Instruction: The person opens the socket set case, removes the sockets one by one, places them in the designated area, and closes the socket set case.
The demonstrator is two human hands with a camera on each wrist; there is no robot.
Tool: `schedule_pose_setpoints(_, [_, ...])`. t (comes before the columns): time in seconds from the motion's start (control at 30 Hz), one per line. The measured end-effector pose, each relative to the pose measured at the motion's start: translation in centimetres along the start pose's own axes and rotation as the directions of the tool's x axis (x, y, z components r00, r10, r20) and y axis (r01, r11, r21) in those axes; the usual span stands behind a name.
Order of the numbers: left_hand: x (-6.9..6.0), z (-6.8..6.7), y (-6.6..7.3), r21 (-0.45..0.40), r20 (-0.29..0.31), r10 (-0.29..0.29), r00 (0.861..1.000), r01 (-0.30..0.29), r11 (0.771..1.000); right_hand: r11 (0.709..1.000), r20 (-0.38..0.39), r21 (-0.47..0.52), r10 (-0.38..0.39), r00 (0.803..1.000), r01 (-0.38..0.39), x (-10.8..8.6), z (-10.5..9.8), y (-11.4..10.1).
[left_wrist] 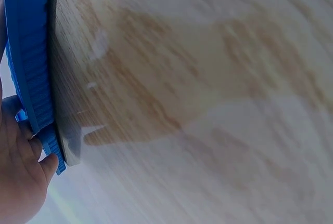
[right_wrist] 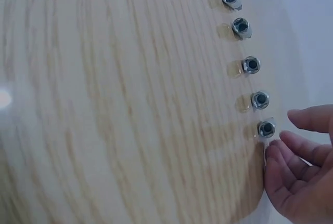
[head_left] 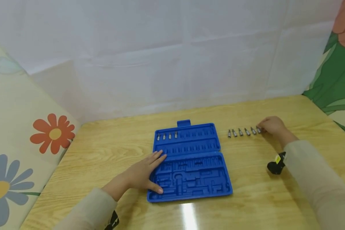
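tabletop [head_left: 109, 143], wood-grained, backed by white cloth [head_left: 138, 64]; blue case [head_left: 201, 182] laid unfolded, touched by spread left hand [head_left: 142, 173]; six bits [head_left: 241, 132] ranged right of it, end one [right_wrist: 266, 129] flanked by right hand [head_left: 273, 125], thumb parted, nothing gripped.

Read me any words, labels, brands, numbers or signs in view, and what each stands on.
No readable text in any view.
Blue case: no legible lettering.
Loose metal bits: too small to read any marking.
Yellow patch on black wrist device: too small and blurred to read.

case [head_left: 201, 183]: moulded plastic | bits [right_wrist: 252, 65]: shiny metal | table [head_left: 118, 140]: glossy wood
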State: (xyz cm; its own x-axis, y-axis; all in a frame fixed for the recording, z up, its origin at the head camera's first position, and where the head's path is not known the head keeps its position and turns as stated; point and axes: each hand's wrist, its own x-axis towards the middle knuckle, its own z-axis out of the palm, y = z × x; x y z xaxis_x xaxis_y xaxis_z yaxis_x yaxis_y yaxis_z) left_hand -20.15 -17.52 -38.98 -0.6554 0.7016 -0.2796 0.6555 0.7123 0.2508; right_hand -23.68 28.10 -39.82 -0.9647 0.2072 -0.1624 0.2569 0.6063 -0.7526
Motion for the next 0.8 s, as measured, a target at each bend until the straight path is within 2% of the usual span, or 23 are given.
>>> schedule_pose_setpoints(0.2, [-0.1,0.0,0.1,0.011,-0.012,-0.004,1.0,0.004,1.0,1.0,-0.008,0.025,0.003,1.0,-0.003,-0.5,-0.2,-0.9])
schedule_pose_setpoints(0.47, [0.2,0.0,0.3,0.009,-0.021,0.0,1.0,0.0,1.0,0.99,0.117,0.137,-0.028,0.993,0.012,-1.5,0.2,-3.2])
schedule_pose_setpoints(0.6, [0.2,-0.2,0.5,0.004,-0.016,-0.014,1.0,0.014,1.0,0.986,0.178,0.164,-0.064,0.982,0.035,-1.8,1.6,-4.8])
schedule_pose_setpoints(0.8, [-0.2,-0.4,0.4,0.005,-0.003,-0.023,1.0,0.023,1.0,0.977,0.26,0.209,-0.102,0.96,0.047,-2.1,4.6,-7.3])
